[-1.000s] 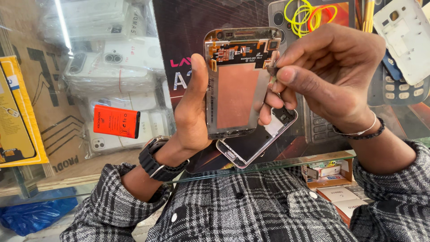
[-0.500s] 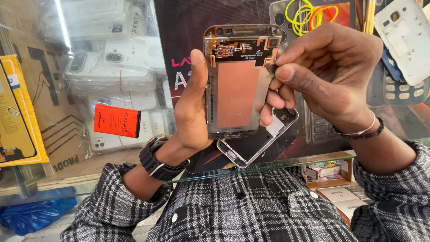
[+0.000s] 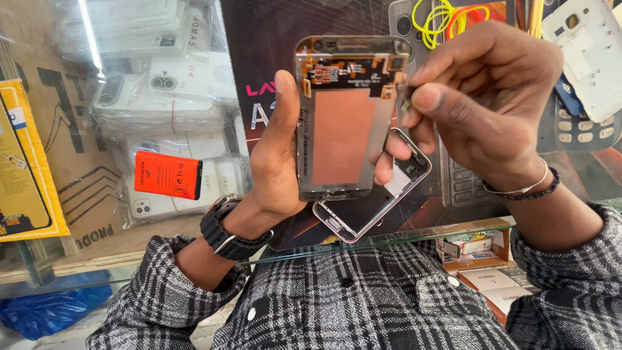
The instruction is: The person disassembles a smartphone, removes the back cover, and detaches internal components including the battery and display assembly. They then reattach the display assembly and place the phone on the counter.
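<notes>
My left hand (image 3: 275, 155) holds a phone screen assembly (image 3: 346, 116) upright, its back toward me, showing a copper-coloured plate and a small circuit strip at the top. My right hand (image 3: 483, 97) pinches something small at the assembly's upper right edge; the item between the fingertips is too small to name. A silver phone frame (image 3: 379, 207) lies on the glass counter just below and behind the assembly. A black watch (image 3: 227, 230) sits on my left wrist, thin bracelets on my right.
An orange phone battery (image 3: 168, 175) lies on bagged white phone cases (image 3: 155, 91) at left. A yellow box (image 3: 26, 162) is at far left. Keypad phones (image 3: 576, 123), a white back cover and yellow rubber bands (image 3: 447, 16) lie at upper right. Small cartons (image 3: 479, 249) sit under the glass.
My right fingertips have shifted slightly at the assembly's upper right edge. The left hand keeps the assembly in the same place.
</notes>
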